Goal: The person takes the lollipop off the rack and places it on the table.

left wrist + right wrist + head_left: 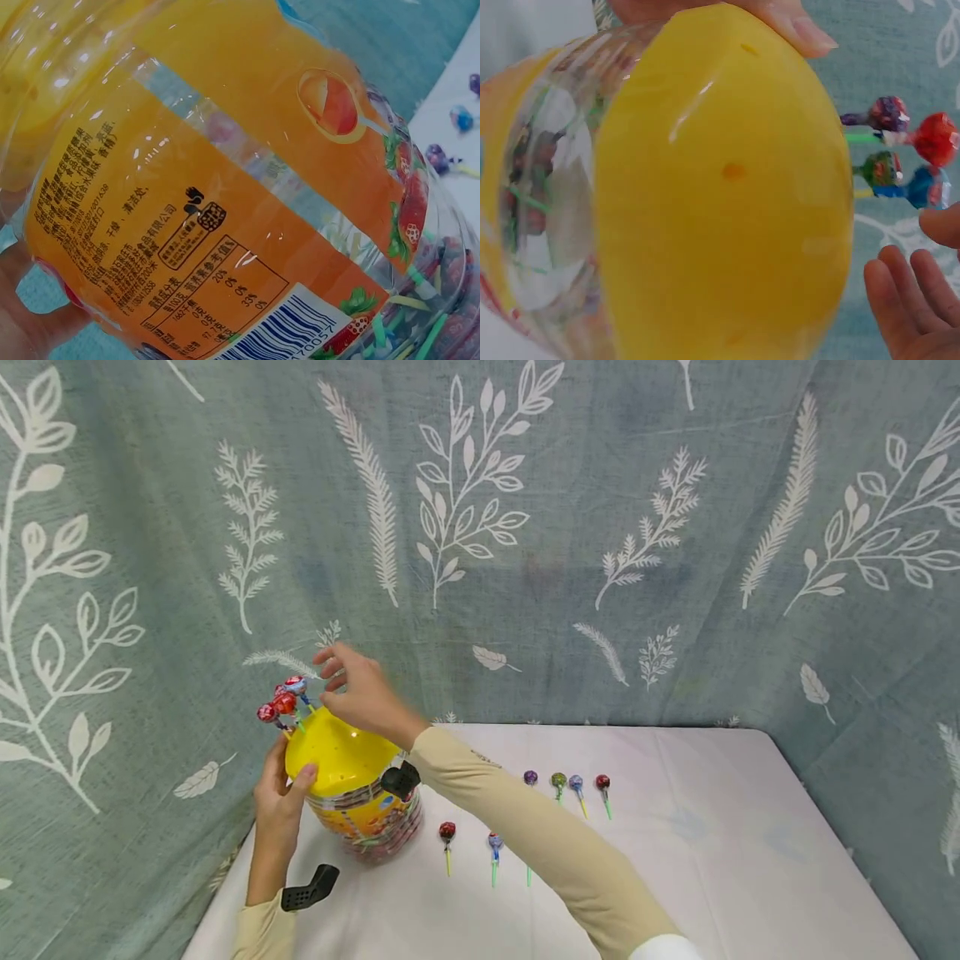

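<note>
A clear plastic jar (360,802) with a yellow domed lid (339,760) stands on the white tablecloth (675,860), tilted, between the two hands. The left hand (279,806) grips it from the side, thumb curled onto the lid's rim and fingers behind the jar. The right hand (358,691) hovers just above the far edge of the lid, fingers loosely spread and holding nothing; its fingertips are close to a small cluster of lollipops (283,700) that stick up from the lid on thin stems. In the right wrist view these lollipops (907,154) show red, blue, purple and green wrappers on green and yellow stems, with the right hand's fingertips (904,300) just below them and apart from them. The lid is smooth and glossy, with a small orange mark near its middle. The jar's body is transparent and holds more wrapped lollipops, seen through the wall. An orange label (202,225) wraps the jar: it bears a lollipop picture, strawberry graphics, blocks of small Chinese print too fine to read, a boxed table and a barcode ending in 70027. Beyond the right forearm, loose lollipops (566,785) lie in a row on the tablecloth, and more (471,847) lie nearer the jar.
</note>
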### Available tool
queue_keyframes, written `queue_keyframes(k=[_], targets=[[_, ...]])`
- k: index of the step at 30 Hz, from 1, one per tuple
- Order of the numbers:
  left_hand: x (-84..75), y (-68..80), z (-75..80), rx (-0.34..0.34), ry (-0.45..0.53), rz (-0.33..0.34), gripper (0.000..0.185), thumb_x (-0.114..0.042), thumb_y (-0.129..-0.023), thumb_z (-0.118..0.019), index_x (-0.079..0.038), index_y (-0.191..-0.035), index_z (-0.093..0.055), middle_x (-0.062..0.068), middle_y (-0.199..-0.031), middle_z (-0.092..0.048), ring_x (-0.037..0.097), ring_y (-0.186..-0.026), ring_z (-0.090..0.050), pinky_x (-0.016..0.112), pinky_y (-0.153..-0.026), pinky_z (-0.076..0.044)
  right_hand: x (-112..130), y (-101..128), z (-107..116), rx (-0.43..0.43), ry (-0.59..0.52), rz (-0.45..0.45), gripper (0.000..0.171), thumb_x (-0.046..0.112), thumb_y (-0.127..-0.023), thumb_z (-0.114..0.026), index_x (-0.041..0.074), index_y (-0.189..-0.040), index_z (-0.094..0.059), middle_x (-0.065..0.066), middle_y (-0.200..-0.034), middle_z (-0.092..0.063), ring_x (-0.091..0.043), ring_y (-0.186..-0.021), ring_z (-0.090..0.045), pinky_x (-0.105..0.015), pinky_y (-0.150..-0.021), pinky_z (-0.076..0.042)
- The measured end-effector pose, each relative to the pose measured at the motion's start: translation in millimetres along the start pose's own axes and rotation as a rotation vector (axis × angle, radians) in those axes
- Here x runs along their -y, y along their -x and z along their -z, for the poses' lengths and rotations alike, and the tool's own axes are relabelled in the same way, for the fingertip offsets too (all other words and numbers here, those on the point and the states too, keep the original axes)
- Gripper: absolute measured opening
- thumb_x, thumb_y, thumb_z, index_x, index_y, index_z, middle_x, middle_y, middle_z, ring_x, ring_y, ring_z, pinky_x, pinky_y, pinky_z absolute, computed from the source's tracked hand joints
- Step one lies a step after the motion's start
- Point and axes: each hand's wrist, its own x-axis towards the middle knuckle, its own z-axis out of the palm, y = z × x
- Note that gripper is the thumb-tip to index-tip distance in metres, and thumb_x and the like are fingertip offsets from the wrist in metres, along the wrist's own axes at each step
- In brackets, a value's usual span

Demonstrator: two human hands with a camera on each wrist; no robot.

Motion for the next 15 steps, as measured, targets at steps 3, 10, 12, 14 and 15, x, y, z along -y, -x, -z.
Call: queue_keyframes(k=[3,10,12,14,15], targets=[[-0.9,2.1,-0.2,-0.013,0.020,-0.001,0.063,-0.012,-0.092,-0.054,-0.021,-0.149,-0.028,-0.002,-0.153,-0.027,0.015,-0.137,-0.027,0.014,-0.100,-0.033,1,-6,-12,0.030,0.012,0.025,0.038,0.000,-0.087,-0.062,0.010,-0.121,-0.050,-0.004,-0.104,-0.059,-0.010,-0.089,-0.060,-0.010,-0.072,-0.046],[-1.7,4.7,-2.2,-0.028,0.025,-0.001,0.061,-0.015,-0.093,-0.053,-0.023,-0.148,-0.029,-0.001,-0.151,-0.030,0.016,-0.135,-0.030,0.014,-0.100,-0.034,-2,-8,-32,0.027,0.046,0.090,0.034,-0.003,-0.087,-0.060,0.011,-0.116,-0.051,-0.002,-0.089,-0.059,-0.002,-0.075,-0.056,-0.009,-0.066,-0.044],[-1.6,4.7,-2.3,-0.027,0.021,-0.001,0.061,-0.016,-0.093,-0.054,-0.023,-0.149,-0.029,-0.001,-0.151,-0.029,0.016,-0.135,-0.030,0.015,-0.100,-0.033,-4,-7,-35,0.006,0.041,0.091,0.034,-0.005,-0.087,-0.058,0.012,-0.116,-0.051,-0.002,-0.087,-0.060,-0.001,-0.073,-0.055,-0.009,-0.065,-0.045],[-1.7,4.3,-1.9,-0.024,0.009,-0.001,0.062,-0.018,-0.093,-0.054,-0.025,-0.148,-0.028,-0.002,-0.151,-0.029,0.016,-0.135,-0.030,0.014,-0.100,-0.034,-5,-7,-36,-0.020,0.021,0.091,0.033,-0.007,-0.088,-0.055,0.011,-0.115,-0.051,-0.003,-0.087,-0.060,-0.002,-0.072,-0.055,-0.010,-0.064,-0.045],[-1.9,3.8,-1.5,-0.024,0.006,-0.003,0.062,-0.018,-0.093,-0.054,-0.025,-0.148,-0.028,-0.002,-0.151,-0.029,0.016,-0.134,-0.030,0.014,-0.100,-0.034,-6,-7,-37,-0.036,0.013,0.095,0.033,-0.008,-0.088,-0.055,0.011,-0.115,-0.052,-0.004,-0.087,-0.061,-0.002,-0.072,-0.056,-0.010,-0.065,-0.045]])
